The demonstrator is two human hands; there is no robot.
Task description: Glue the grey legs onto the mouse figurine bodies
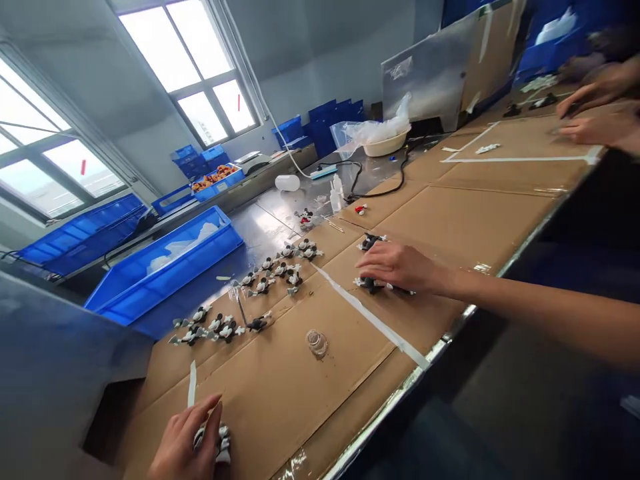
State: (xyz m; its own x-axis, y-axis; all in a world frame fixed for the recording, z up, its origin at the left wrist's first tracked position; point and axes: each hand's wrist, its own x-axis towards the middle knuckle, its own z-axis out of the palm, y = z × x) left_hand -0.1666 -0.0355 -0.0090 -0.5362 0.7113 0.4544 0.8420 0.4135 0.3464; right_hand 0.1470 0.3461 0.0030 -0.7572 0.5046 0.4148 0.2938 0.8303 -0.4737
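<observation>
At the bottom left, my left hand (186, 440) is closed around a small black-and-white figurine (223, 437), partly hidden by the fingers. My right hand (397, 267) reaches in from the right, with fingers bent together over a dark figurine (369, 285) with white ends, touching it; the thumb side is hidden. Just beyond those fingers lies another black figurine (373, 241). Between my hands, a single black figurine (258, 323) and a small clear round dish (317, 343) rest on the cardboard (280, 387).
Several black-and-white mouse figurines (280, 270) lie in groups along the far cardboard edge. Behind them are a blue bin (165, 267), small white bottles (337, 193), a red piece (360, 209) and a bag-filled basin (385, 143). Another person's hands (595, 113) work at far right.
</observation>
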